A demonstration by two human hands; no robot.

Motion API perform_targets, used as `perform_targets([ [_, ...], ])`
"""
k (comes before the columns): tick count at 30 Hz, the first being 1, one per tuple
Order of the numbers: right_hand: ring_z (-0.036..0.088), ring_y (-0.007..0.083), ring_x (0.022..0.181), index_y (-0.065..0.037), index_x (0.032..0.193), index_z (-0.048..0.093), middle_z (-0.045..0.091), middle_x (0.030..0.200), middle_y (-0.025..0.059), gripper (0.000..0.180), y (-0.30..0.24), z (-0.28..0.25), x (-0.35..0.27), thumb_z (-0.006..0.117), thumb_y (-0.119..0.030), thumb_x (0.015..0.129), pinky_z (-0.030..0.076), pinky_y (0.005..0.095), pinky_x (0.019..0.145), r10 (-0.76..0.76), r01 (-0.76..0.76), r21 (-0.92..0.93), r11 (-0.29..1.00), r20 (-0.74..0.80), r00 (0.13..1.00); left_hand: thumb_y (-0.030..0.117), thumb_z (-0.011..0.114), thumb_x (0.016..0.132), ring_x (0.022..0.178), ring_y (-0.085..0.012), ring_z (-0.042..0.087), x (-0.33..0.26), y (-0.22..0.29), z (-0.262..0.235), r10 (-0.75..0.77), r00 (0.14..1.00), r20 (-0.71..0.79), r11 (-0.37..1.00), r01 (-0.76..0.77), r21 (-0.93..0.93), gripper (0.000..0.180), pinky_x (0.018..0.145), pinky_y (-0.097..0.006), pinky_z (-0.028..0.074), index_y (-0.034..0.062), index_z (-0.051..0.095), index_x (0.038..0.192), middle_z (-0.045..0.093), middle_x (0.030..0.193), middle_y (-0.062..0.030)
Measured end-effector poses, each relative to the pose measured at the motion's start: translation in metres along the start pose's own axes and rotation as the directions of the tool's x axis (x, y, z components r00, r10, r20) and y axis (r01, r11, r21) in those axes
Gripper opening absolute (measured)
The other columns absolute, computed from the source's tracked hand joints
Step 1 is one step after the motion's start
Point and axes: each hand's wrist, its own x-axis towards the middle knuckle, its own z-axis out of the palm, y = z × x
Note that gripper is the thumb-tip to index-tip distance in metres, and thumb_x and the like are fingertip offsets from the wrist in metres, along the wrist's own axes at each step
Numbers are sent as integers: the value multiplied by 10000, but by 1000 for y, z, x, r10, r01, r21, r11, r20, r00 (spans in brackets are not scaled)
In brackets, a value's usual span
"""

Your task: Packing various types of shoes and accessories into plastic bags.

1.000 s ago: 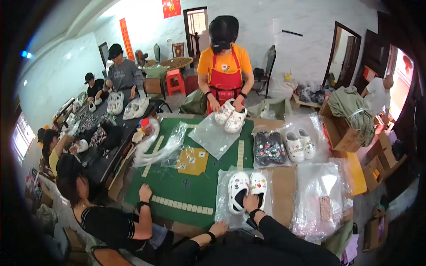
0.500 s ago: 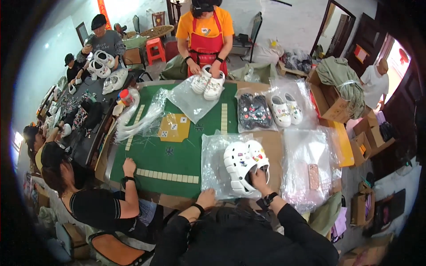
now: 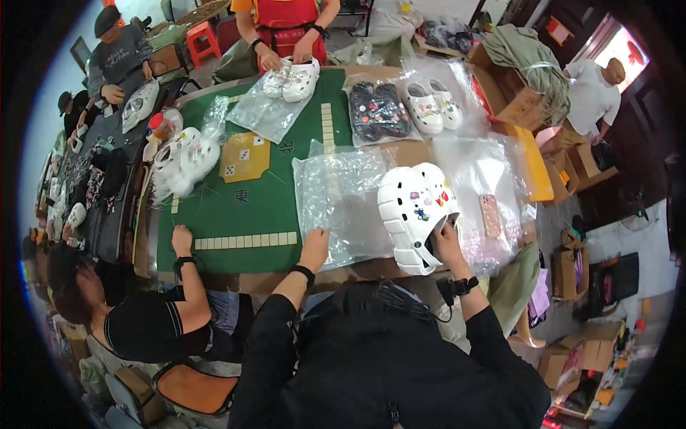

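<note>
A pair of white clogs (image 3: 418,214) with colourful charms hangs tilted above the right part of the table. My right hand (image 3: 449,243) grips the clogs at their openings, its fingers partly hidden inside. A clear plastic bag (image 3: 343,193) lies flat on the green table top, left of the clogs. At the bag's near left edge my left hand (image 3: 314,247) is closed, its fingertips pinching the plastic.
Black clogs (image 3: 382,111) in a bag and white clogs (image 3: 432,107) stand at the far right. Plastic bags (image 3: 464,179) with a pink phone (image 3: 489,214) lie on the right. Game tiles (image 3: 246,241) line the green mat. Co-workers sit left and stand opposite.
My right hand has lifted the clogs to the right, off the bag. My left hand has moved up onto the bag's edge. A person has put another pair of white clogs on the table's left.
</note>
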Motion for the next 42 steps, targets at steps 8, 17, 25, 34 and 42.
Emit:
perform_targets([
  [8,527,102,901,19,1069,555,599,990,32,230,-43,-9,-31,503,-85,870,431,246,793,186,-190,2,982,200,962,112,500,822,730,-356,526,25,5,-24,-32,995,-90,999,30,-14,95,650,-449,418,23,528,840,549,707,-173],
  [17,486,263,1026,-24,1056,561,552,1052,150,257,-83,20,-11,542,-121,819,376,338,894,100,176,-349,920,644,759,90,386,867,730,-407,559,64,10,-34,-446,867,-223,851,334,-405,147,618,-452,416,28,399,999,562,746,-244],
  [25,541,218,917,-7,1067,550,588,979,156,288,-96,57,9,538,-164,826,406,310,822,64,288,-246,925,851,521,91,443,877,599,-89,468,86,-3,-67,-414,909,55,299,193,-934,129,561,-260,390,68,422,1002,521,713,-15],
  [34,534,119,869,-1,1116,539,620,981,71,314,-76,64,10,517,-150,841,430,268,778,378,-102,-374,922,806,456,68,414,874,741,-139,543,74,-13,-85,-472,835,282,-26,306,-952,164,639,-275,427,95,404,1036,563,876,-55],
  [42,542,122,831,-17,1084,555,624,933,76,296,-71,55,11,533,-185,841,433,278,752,324,-27,-361,932,801,504,84,395,885,766,-356,574,76,-2,-92,-520,785,-337,812,331,-481,151,654,-404,437,38,441,1021,577,822,-210],
])
